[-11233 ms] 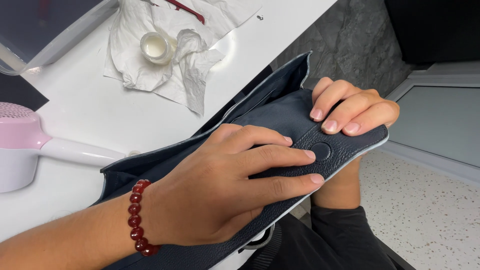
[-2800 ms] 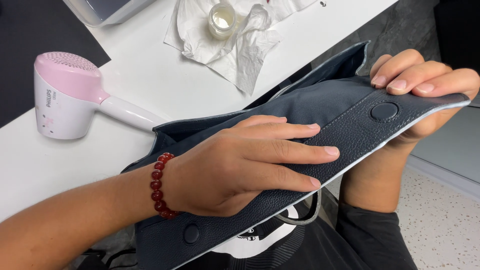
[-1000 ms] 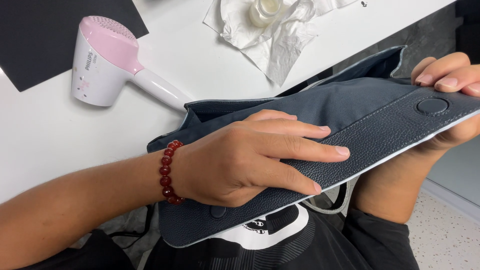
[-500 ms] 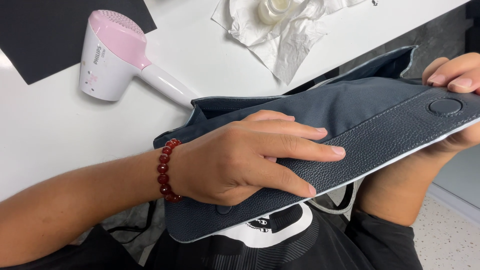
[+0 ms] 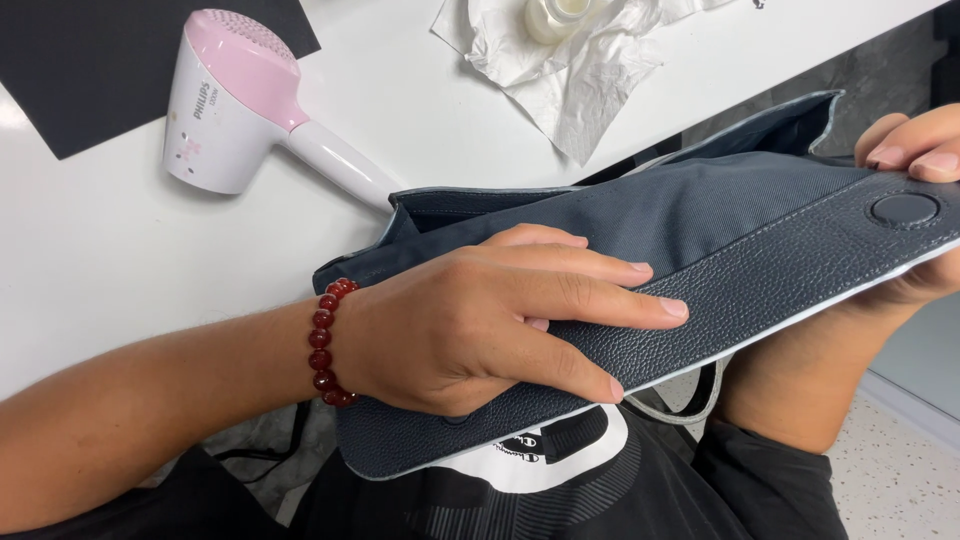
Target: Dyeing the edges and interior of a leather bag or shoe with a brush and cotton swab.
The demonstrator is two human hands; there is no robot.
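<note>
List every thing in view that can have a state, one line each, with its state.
Dark blue bag: mouth open, flat, held off the table's edge.
Left hand: fingers spread flat on the bag's leather band.
Right hand: gripping the bag's far end.
Snap button: unfastened.
Hair dryer: lying on its side on the white table.
Tissue: crumpled, under a small white container.

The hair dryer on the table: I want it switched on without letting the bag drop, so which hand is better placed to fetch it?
Probably the left hand: it lies flat on the dark bag, on the side nearer the hair dryer. The right hand grips the bag's far end, away from it.
</note>
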